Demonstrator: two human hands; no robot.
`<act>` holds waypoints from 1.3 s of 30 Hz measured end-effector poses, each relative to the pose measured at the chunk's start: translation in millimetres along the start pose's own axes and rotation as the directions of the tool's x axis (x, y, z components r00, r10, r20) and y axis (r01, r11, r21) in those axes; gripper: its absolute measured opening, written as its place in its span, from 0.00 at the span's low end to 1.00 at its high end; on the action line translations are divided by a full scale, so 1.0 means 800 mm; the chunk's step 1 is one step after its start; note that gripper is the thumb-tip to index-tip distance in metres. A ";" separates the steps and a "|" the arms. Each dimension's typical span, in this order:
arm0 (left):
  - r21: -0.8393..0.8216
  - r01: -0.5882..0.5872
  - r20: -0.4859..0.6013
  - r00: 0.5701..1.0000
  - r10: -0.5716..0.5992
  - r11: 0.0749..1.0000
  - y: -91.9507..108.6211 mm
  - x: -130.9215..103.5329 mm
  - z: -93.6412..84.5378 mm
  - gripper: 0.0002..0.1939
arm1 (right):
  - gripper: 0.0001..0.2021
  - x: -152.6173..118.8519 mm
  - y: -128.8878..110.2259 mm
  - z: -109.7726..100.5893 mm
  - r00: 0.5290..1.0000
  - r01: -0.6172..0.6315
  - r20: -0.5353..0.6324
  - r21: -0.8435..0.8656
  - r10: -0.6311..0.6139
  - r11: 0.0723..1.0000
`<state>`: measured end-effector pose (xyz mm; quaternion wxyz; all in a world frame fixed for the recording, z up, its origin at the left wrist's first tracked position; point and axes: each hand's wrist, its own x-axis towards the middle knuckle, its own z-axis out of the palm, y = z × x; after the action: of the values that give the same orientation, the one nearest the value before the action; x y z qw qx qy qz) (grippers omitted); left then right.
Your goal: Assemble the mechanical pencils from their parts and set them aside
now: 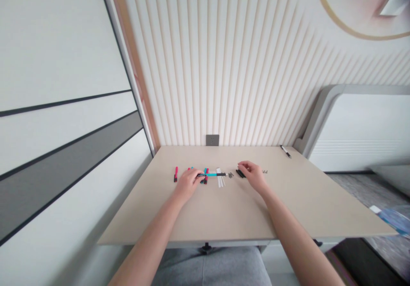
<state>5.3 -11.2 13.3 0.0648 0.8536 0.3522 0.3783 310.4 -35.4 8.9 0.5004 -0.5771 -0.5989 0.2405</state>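
Observation:
My left hand (188, 180) is closed on a blue and black pen (211, 175), which lies level and points right; a thin, pale tip shows at its right end. Beneath and behind the pen are pink and blue pen pieces (206, 179), partly covered. White thin sticks (220, 182) and a small heap of grey bits (231, 175) lie just beyond it. My right hand (253, 175) hovers by some black pen parts (240, 173), fingers bent together. Whatever its fingertips hold is too small to make out.
A pink and black pen (176, 174) lies at the left of the desk (224, 217). More small grey bits (265, 172) sit right of my right hand. A white and black pen (285, 151) rests near the back right corner. A socket (212, 140) is on the wall behind.

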 end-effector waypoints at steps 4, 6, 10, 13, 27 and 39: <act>0.014 0.027 -0.018 0.999 -0.027 1.000 0.003 0.000 -0.003 0.05 | 0.17 -0.010 -0.011 0.027 0.988 0.046 0.134 0.225 -0.077 0.973; 0.015 0.034 -0.019 0.999 -0.034 0.999 0.004 0.001 -0.004 0.05 | 0.17 -0.013 -0.013 0.033 0.983 0.051 0.161 0.238 -0.091 0.970; 0.013 0.035 -0.013 0.999 -0.035 0.999 0.003 0.000 -0.003 0.05 | 0.16 -0.016 -0.012 0.034 0.982 0.034 0.175 0.235 -0.077 0.971; 0.011 0.027 -0.011 1.000 -0.026 1.000 0.001 -0.001 -0.002 0.05 | 0.16 -0.016 -0.013 0.033 0.981 0.027 0.184 0.221 -0.069 0.975; -0.052 -0.001 0.005 1.000 0.001 0.999 0.003 -0.001 0.000 0.05 | 0.17 -0.023 -0.025 0.034 0.949 0.041 0.309 0.064 -0.059 0.997; -0.040 0.000 -0.001 1.000 0.000 0.999 0.008 0.000 -0.002 0.05 | 0.18 -0.024 -0.025 0.037 0.951 0.152 0.263 0.071 -0.166 0.986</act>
<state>7.7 -16.0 16.4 0.0815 0.8519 0.3448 0.3858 272.4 -49.0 9.1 0.4470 -0.4765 -0.6992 0.2902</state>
